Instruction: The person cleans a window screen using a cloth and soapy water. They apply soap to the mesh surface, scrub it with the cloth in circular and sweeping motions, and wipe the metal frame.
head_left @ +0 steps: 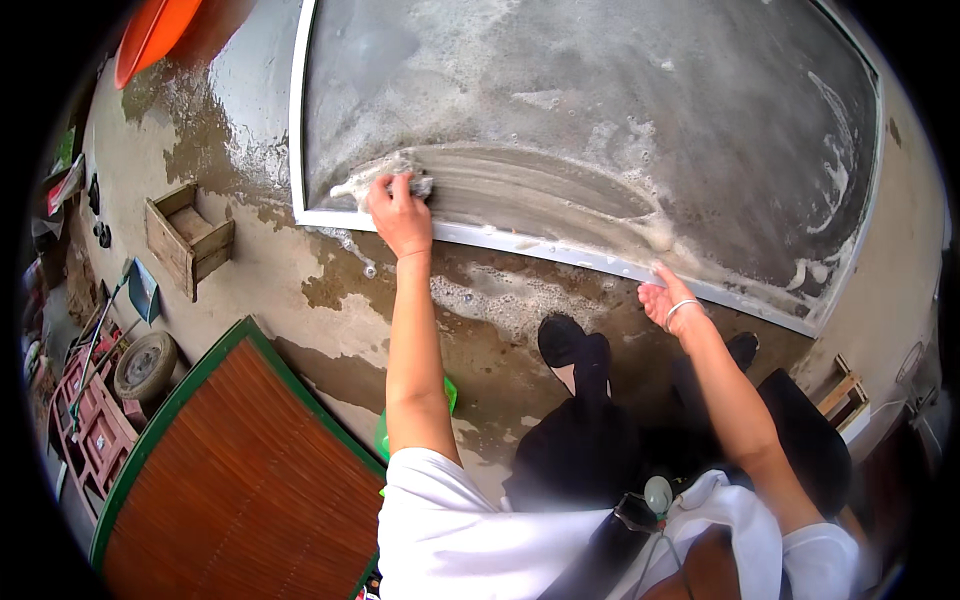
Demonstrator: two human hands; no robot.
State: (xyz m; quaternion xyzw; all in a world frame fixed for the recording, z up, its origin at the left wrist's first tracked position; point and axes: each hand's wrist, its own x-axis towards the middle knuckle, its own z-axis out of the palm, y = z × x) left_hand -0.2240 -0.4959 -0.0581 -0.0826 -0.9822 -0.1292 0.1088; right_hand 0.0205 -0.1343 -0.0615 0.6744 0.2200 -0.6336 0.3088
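Note:
A large window screen [560,110] with dark mesh and a white frame lies in front of me, smeared with soap suds. My left hand [402,215] presses a grey, foam-covered scrubbing wad [412,178] onto the mesh near the frame's near left corner. The fingers hide much of the wad, so its exact kind is unclear. A curved band of wiped streaks runs right from it. At the near edge of the frame, my right hand [668,300], with a bangle on the wrist, has its fingers curled against the white rail.
Wet concrete with foam [510,300] lies between the frame and my dark shoes [575,350]. To the left are a wooden box [190,240], a blue dustpan [143,290], a tyre [146,365] and a green-edged brown panel [240,470]. An orange basin [155,40] stands far left.

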